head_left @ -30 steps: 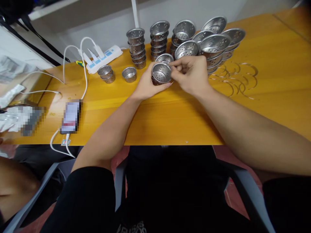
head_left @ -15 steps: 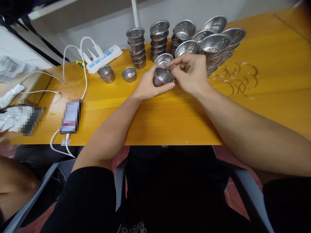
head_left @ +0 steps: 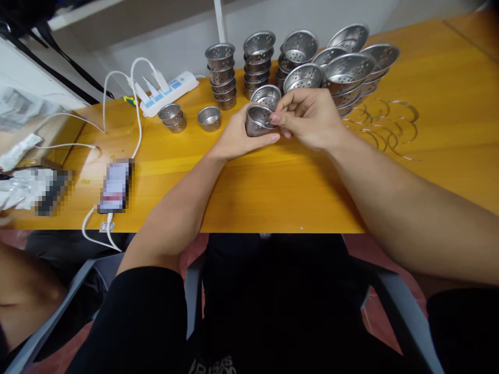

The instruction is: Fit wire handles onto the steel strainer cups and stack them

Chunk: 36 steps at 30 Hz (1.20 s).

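the bench (head_left: pixel 268 192) spreads beneath the fingers (head_left: pixel 278 118), stacked cups (head_left: pixel 221 77) beyond. the left hand (head_left: pixel 236 132) wraps round a perforated cup (head_left: pixel 255 126), apparently steadying it for rim work; the right hand (head_left: pixel 312 118) bends at its rim, closure and hold unclear. the next move likely wants steadiness. curved strips (head_left: pixel 414 109) lie right of the fingers.

My right hand (head_left: pixel 310 117) covers 1 side of the metal cup (head_left: pixel 258 119) I hold; the phone screen (head_left: pixel 116 183) is pixelated beyond reading; the bottom edge crops my shirt lettering (head_left: pixel 213 366).
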Available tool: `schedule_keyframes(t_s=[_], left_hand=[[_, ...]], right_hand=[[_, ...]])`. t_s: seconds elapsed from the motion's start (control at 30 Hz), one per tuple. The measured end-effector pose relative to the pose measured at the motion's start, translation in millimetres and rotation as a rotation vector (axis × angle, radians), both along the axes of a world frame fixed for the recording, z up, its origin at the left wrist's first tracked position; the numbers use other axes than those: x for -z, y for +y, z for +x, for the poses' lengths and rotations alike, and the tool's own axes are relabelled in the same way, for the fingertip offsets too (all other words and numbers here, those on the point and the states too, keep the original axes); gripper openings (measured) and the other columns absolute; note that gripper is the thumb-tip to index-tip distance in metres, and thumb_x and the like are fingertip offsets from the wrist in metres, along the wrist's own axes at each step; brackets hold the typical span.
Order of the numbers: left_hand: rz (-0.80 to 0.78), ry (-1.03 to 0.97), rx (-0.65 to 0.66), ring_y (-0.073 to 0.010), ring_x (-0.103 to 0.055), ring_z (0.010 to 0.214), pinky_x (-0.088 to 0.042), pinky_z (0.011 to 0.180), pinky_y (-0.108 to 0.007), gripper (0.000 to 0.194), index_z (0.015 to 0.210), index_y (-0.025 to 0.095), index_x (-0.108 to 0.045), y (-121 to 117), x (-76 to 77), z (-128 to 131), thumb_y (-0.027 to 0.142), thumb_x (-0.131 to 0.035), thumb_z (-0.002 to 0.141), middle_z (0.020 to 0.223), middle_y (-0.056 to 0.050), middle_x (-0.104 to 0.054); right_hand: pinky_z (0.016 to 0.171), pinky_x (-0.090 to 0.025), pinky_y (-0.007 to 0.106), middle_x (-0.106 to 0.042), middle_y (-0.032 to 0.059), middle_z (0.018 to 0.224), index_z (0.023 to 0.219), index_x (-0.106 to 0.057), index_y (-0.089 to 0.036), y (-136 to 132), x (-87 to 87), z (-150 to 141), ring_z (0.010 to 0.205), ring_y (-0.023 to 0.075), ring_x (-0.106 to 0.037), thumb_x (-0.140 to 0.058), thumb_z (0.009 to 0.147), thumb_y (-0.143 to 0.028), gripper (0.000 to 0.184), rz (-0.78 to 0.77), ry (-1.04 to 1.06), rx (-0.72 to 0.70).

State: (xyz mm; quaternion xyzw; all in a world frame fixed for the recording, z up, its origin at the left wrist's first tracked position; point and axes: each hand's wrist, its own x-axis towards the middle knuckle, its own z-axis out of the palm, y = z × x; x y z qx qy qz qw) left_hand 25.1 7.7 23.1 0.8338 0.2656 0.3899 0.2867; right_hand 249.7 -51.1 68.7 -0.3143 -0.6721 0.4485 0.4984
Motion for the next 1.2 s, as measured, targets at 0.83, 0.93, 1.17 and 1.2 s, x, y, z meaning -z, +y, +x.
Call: schedule_keyframes(t_s=[0.83, 0.93, 1.17, 1.2], left_hand=[[0.169, -0.019, -0.174, -0.0329, -0.075, 0.134, -0.059, 0.123, -0.053, 0.097, 0.144, 0.026, -0.056, 17, 9.8, -13, 0.099, -0.078, 0.085, 0.140, -0.011, -0.072], [0.161, 0.011, -0.156, -0.0344, -0.073, 0.137, -0.058, 0.125, -0.054, 0.098, 0.147, 0.025, -0.055, 18, 10.5, -14, 0.098, -0.078, 0.086, 0.142, -0.012, -0.072], [0.178, 0.017, -0.139, -0.0347, -0.072, 0.139, -0.055, 0.127, -0.055, 0.093, 0.147, 0.027, -0.054, 20, 12.8, -16, 0.095, -0.078, 0.088, 0.143, -0.011, -0.071], [0.181, 0.015, -0.140, -0.0344, -0.072, 0.139, -0.055, 0.127, -0.055, 0.093, 0.147, 0.027, -0.054, 21, 12.9, -16, 0.095, -0.078, 0.088, 0.143, -0.011, -0.071]], right_hand=[[0.079, -0.064, 0.053, -0.074, 0.0125, 0.128, 0.122, -0.077, -0.031, -7, 9.7, 1, 0.089, 0.0298, -0.071, -0.076, 0.104, -0.070, 0.043, 0.497, -0.332, 0.316], [0.083, -0.065, 0.054, -0.074, 0.0119, 0.133, 0.133, -0.073, -0.032, -12, 3.5, 2, 0.086, 0.0288, -0.072, -0.079, 0.103, -0.059, 0.041, 0.485, -0.339, 0.308], [0.111, -0.062, 0.067, -0.070, 0.0108, 0.148, 0.131, -0.076, -0.040, -21, -8.1, 4, 0.141, 0.0443, -0.061, -0.074, 0.103, -0.064, 0.037, 0.326, -0.490, 0.291], [0.111, -0.061, 0.069, -0.069, 0.0109, 0.149, 0.132, -0.076, -0.040, -21, -7.9, 4, 0.140, 0.0447, -0.061, -0.073, 0.103, -0.064, 0.038, 0.321, -0.499, 0.281]])
